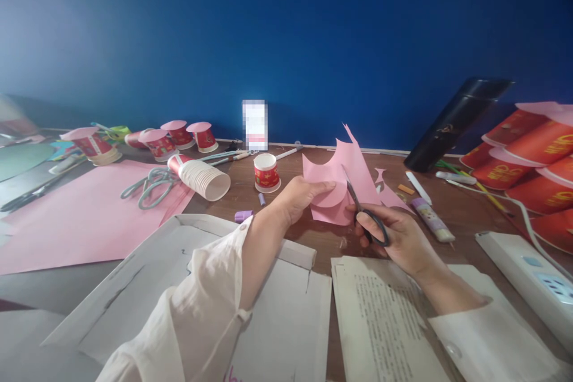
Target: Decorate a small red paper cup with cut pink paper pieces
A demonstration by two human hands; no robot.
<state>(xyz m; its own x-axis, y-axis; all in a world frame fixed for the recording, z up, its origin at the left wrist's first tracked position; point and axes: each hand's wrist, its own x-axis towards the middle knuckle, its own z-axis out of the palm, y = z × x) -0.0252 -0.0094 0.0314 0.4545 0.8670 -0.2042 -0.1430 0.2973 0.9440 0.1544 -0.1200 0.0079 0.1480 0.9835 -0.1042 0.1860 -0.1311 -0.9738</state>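
Observation:
A sheet of pink paper point(362, 166) with curved cut edges is held up over the brown table. My left hand point(301, 198) pinches it, thumb on top, at a rounded part that is partly cut free. Dark-handled scissors point(372, 225) are in my right hand point(405, 237), fingers through the handles. Their blades lie at the paper, along the curve's right side. A red patterned paper cup point(267, 173) stands upright left of the paper. Pink offcuts point(394, 198) lie to the right, near a glue stick point(432, 221).
Pink sheets point(89, 215), a toppled stack of cups point(203, 180) and pink-topped cups point(162, 144) are on the left. A black bottle point(447, 125), stacked red cups point(499, 173) and a power strip point(532, 277) are on the right. A white box point(286, 310) and printed pages point(380, 316) lie in front.

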